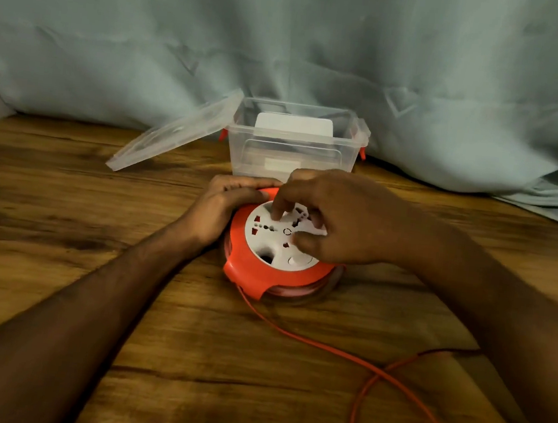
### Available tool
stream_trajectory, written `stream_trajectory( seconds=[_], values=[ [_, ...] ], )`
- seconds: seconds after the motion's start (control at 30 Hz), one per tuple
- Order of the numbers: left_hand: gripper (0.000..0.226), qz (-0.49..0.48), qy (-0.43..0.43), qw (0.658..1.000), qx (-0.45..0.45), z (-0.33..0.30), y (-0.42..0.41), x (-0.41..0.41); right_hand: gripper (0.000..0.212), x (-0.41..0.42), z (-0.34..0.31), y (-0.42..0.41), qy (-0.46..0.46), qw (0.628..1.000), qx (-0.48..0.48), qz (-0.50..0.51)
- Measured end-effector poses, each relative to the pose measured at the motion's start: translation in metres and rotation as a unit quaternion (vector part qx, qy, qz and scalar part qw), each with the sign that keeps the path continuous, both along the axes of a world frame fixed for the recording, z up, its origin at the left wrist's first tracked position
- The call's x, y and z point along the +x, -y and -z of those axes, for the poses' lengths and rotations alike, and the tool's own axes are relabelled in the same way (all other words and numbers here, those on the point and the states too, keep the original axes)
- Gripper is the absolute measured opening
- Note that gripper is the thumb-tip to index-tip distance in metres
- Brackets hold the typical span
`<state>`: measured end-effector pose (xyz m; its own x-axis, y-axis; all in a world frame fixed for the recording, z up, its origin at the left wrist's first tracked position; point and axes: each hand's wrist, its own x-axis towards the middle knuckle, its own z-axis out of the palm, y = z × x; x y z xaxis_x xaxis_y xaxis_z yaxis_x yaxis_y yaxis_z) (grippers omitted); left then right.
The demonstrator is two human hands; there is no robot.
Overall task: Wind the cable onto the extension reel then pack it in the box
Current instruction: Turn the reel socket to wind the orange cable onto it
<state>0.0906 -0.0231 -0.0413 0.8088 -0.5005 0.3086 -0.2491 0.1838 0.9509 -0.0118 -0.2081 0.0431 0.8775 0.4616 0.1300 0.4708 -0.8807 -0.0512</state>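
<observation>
Head cam: orange extension reel [274,273] sits mid-frame on the table [63,223]. Left hand [223,205] grips its rim, right hand [332,217] fingers curled onto the white face. Cable [374,369] trails lower right; open box [295,144] behind.

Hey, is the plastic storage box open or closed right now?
Open. The clear box has no cover on top; its lid leans tilted against the box's left side, lower edge on the wooden table.

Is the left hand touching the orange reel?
Touching. The head view shows the left hand curled round the far-left rim of the orange reel, its fingers lying along the edge.
</observation>
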Motion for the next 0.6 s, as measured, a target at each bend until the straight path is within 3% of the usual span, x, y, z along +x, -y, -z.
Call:
stream_trajectory(
  seconds=[0.17,0.23,0.37,0.6],
  values=[
    [0.033,0.003,0.004,1.000,-0.006,-0.0020,-0.0006,-0.0021,0.059,0.0011,0.0009,0.0077,-0.049,0.999,-0.004,-0.024],
    [0.043,-0.002,0.001,1.000,-0.011,-0.0023,0.0004,-0.0031,0.061,0.0018,0.0029,0.0084,-0.035,0.999,0.000,-0.029],
    [0.035,0.015,0.014,1.000,0.001,-0.0023,0.0004,-0.0063,0.065,0.0012,0.0017,0.0096,-0.010,1.000,0.009,-0.027],
    [0.039,0.003,0.014,1.000,0.013,-0.0018,-0.0021,-0.0023,0.065,0.0044,-0.0008,0.0111,-0.012,1.000,0.019,-0.014]
  ],
)
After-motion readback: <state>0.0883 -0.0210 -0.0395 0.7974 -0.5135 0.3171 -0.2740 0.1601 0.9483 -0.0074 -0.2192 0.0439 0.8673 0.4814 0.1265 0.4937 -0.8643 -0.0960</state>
